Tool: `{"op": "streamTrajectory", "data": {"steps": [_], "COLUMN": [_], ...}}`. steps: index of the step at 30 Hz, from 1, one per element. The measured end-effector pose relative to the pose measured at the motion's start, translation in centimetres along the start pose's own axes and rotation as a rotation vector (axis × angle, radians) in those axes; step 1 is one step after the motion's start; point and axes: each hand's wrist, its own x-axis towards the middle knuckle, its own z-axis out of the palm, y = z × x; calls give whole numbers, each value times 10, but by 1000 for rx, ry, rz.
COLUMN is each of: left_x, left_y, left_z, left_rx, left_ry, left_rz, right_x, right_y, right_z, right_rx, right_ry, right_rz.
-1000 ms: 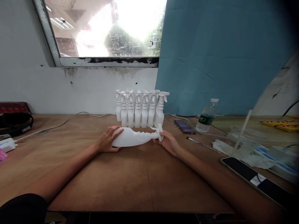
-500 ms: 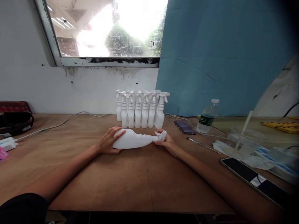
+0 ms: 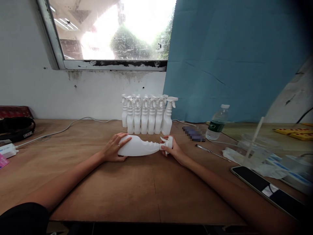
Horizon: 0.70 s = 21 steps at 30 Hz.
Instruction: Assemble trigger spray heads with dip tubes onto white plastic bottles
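A white spray bottle (image 3: 139,146) lies on its side over the table, base to the left and neck to the right. My left hand (image 3: 114,147), with a ring on one finger, is wrapped round its base. At the neck end, my right hand (image 3: 174,150) grips the white trigger spray head (image 3: 167,144) with thumb and fingers. The spray head sits at the bottle's mouth; whether it is screwed tight I cannot tell. Just behind stand several white spray bottles (image 3: 144,119) upright in close rows, each with a trigger head.
On the right are a water bottle (image 3: 217,123), a thin metal tool (image 3: 212,152), a phone (image 3: 266,186), a plastic cup with a straw (image 3: 254,140) and crumpled tissue (image 3: 271,170). A black strap-like item (image 3: 18,129) and a white power strip (image 3: 8,150) lie at left.
My right hand has turned the spray head about the neck, so the trigger and nozzle now face another way. The left hand and bottle body have hardly moved.
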Motion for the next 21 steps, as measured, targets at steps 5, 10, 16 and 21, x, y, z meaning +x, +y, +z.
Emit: {"op": "streamTrajectory", "data": {"steps": [5,10,16,21], "left_x": [0,0,-1,-2], "left_y": [0,0,-1,-2], "left_z": [0,0,-1,1], "left_rx": [1,11,27,18], "left_ry": [3,2,-4,2], "left_rz": [16,24,5,20], "right_x": [0,2,0,-2], "right_y": [0,3,6,1], "right_z": [0,1,-2,0], "right_rx": [5,-47,17,2], "right_ry": [22,38,-30,-30], "right_rz": [23,11,-12,15]}}
